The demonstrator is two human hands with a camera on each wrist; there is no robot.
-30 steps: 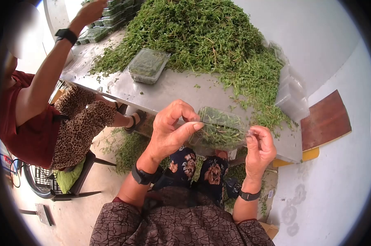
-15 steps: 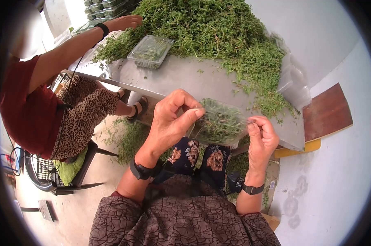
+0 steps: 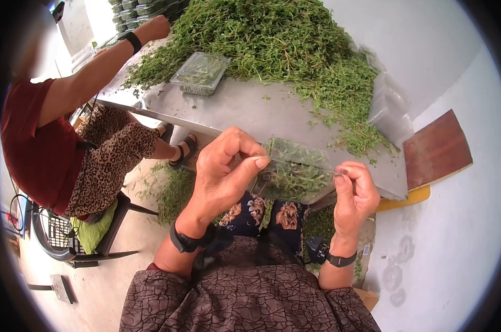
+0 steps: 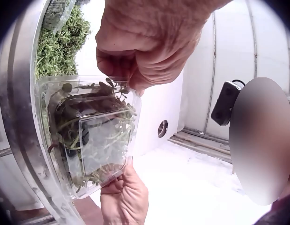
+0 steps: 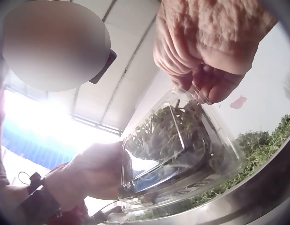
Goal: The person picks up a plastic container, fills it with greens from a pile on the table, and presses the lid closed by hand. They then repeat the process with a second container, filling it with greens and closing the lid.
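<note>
A clear plastic clamshell box (image 3: 297, 171) with leafy green sprigs inside is held up between both hands, in front of the table edge. My left hand (image 3: 228, 169) pinches its left end between thumb and curled fingers. At the opposite end my right hand (image 3: 356, 191) pinches the rim in the same way. In the left wrist view the box (image 4: 105, 145) shows its clear lid lying over the sprigs, with fingers at two of its corners. The right wrist view has the box (image 5: 177, 145) tilted, right-hand fingertips at its upper corner.
A large heap of greens (image 3: 261, 44) covers the back of the metal table (image 3: 250, 108). A filled clamshell box (image 3: 200, 73) stands by it, and stacked empty boxes (image 3: 390, 108) are at the right. Another person (image 3: 45, 133) sits at the left, near stacked filled boxes (image 3: 134, 12).
Both hands keep their pinch on the clamshell box, which has tilted slightly between them. The other person's arm reached in to the heap and then drew back a little.
</note>
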